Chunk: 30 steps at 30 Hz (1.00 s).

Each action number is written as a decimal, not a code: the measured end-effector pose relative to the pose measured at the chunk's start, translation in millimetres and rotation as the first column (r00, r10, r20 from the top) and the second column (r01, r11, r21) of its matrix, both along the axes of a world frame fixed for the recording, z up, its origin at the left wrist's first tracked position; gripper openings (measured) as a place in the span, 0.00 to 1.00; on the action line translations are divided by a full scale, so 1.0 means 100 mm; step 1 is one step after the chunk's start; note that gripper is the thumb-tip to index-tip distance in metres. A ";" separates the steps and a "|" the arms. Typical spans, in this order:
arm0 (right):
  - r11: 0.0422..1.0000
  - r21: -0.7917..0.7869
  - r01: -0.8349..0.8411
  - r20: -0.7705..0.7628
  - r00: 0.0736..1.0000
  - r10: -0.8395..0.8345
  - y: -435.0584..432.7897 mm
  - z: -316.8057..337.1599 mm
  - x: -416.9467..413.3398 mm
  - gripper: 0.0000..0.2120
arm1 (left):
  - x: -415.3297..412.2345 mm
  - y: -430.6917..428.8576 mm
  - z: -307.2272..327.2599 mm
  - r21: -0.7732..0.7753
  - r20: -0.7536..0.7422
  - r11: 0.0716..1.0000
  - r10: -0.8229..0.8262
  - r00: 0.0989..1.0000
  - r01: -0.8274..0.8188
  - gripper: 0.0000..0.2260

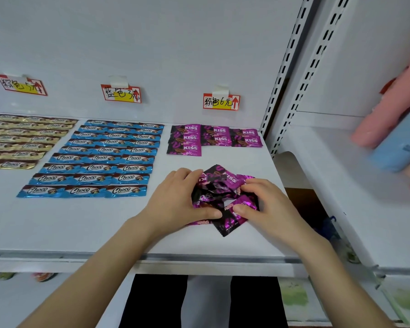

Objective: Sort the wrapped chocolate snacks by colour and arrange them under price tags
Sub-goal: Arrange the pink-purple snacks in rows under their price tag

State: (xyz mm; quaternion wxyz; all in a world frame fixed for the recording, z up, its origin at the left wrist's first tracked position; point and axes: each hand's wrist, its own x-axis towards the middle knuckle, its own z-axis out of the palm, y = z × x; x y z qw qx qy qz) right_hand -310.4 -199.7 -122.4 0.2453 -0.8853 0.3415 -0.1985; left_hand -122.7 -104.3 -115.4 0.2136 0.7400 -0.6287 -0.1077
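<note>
Left hand (175, 197), right hand (263, 204): fingers (189, 174) curled round both sides of the loose purple pile (223, 185) of crinkly foil packets on the white shelf (81, 228). 12 o'clock: flat purple rows (213, 138) under a price tag (221, 101). 10 o'clock: blue bars (97, 159), with gold bars (21, 140) beyond. 3 o'clock: blurred pink-and-blue object (393, 138), possibly packaging.

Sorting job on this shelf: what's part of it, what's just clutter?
In the job: loose pile of purple KISS packets, held by left hand and right hand; sorted KISS rows; blue Choco bars; gold Choco bars; left price tag; middle price tag; right price tag.
Lying about: blurred pink packs and blue pack on the neighbouring shelf; greenish goods on the shelf below.
</note>
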 end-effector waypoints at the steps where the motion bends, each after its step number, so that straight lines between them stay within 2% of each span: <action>1: 1.000 0.005 -0.002 0.004 1.000 0.002 -0.01 -0.01 -0.01 0.20 | 0.02 0.00 0.01 0.010 -0.010 1.000 0.006 1.000 -0.006 0.44; 7: 1.000 0.005 0.003 0.012 1.000 -0.003 -0.03 -0.03 -0.03 0.20 | 0.09 -0.05 0.12 0.097 -0.036 0.995 0.041 0.999 -0.037 0.28; 13: 0.999 -0.042 -0.032 -0.015 0.999 0.032 0.01 0.01 0.00 0.20 | 0.19 -0.09 0.18 0.187 -0.074 0.978 0.110 0.991 -0.095 0.31; 16: 0.986 -0.123 -0.113 -0.053 0.993 0.107 0.07 0.05 0.05 0.21 | 0.24 -0.07 0.20 0.188 -0.160 0.973 0.164 0.973 -0.133 0.33; 18: 0.968 -0.175 -0.180 -0.105 0.981 0.163 0.11 0.05 0.10 0.20 | 0.24 -0.06 0.22 0.184 -0.220 0.971 0.189 0.957 -0.150 0.29; 19: 0.961 -0.191 -0.199 -0.143 0.974 0.174 0.13 0.05 0.11 0.20 | 0.24 -0.05 0.23 0.179 -0.250 0.973 0.187 0.950 -0.145 0.24; 22: 0.967 -0.165 -0.195 -0.165 0.972 0.168 0.12 0.04 0.13 0.19 | 0.23 -0.03 0.25 0.160 -0.328 0.980 0.165 0.930 -0.118 0.13; 25: 0.980 -0.107 -0.170 -0.164 0.975 0.151 0.11 0.03 0.11 0.19 | 0.22 -0.02 0.25 0.139 -0.400 0.985 0.151 0.904 -0.103 0.12; 30: 0.980 -0.107 -0.168 -0.160 0.976 0.149 0.13 0.03 0.09 0.19 | 0.22 0.00 0.24 0.126 -0.426 0.987 0.147 0.893 -0.102 0.14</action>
